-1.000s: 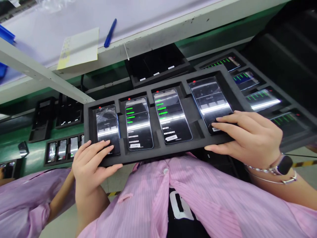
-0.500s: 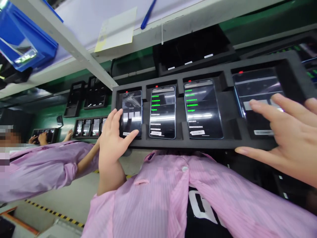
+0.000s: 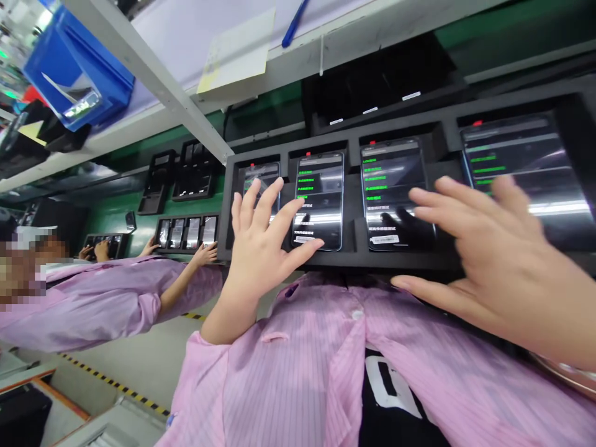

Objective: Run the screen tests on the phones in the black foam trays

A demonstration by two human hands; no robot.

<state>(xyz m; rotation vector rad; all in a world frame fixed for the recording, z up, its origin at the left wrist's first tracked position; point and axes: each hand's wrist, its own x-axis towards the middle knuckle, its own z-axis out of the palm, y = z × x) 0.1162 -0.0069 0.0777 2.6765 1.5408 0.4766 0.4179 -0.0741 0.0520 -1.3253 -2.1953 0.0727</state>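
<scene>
A black tray (image 3: 354, 257) with several compartments lies before me, one smartphone in each. My left hand (image 3: 261, 239) is spread over the leftmost phone (image 3: 266, 171) and hides most of it; its fingers reach the edge of the second phone (image 3: 321, 186). Green and white lines of text show on that screen and on the third phone (image 3: 391, 177). With fingers apart, my right hand (image 3: 498, 248) hovers between the third phone and the rightmost phone (image 3: 521, 155), which also shows green lines. Whether a fingertip touches glass I cannot tell. Neither hand grips anything.
A grey metal shelf (image 3: 158, 93) crosses above, bearing a blue bin (image 3: 84, 74), a paper sheet (image 3: 239, 53) and a blue pen (image 3: 294, 25). Behind my tray lies another dark tray (image 3: 382, 87). To the left, a co-worker's hand (image 3: 205, 253) touches a tray of phones (image 3: 186, 234).
My left hand has moved right from the tray's left end, fingers spreading. My right hand has shifted left toward the third phone. The rightmost screen now shows green lines instead of pale boxes.
</scene>
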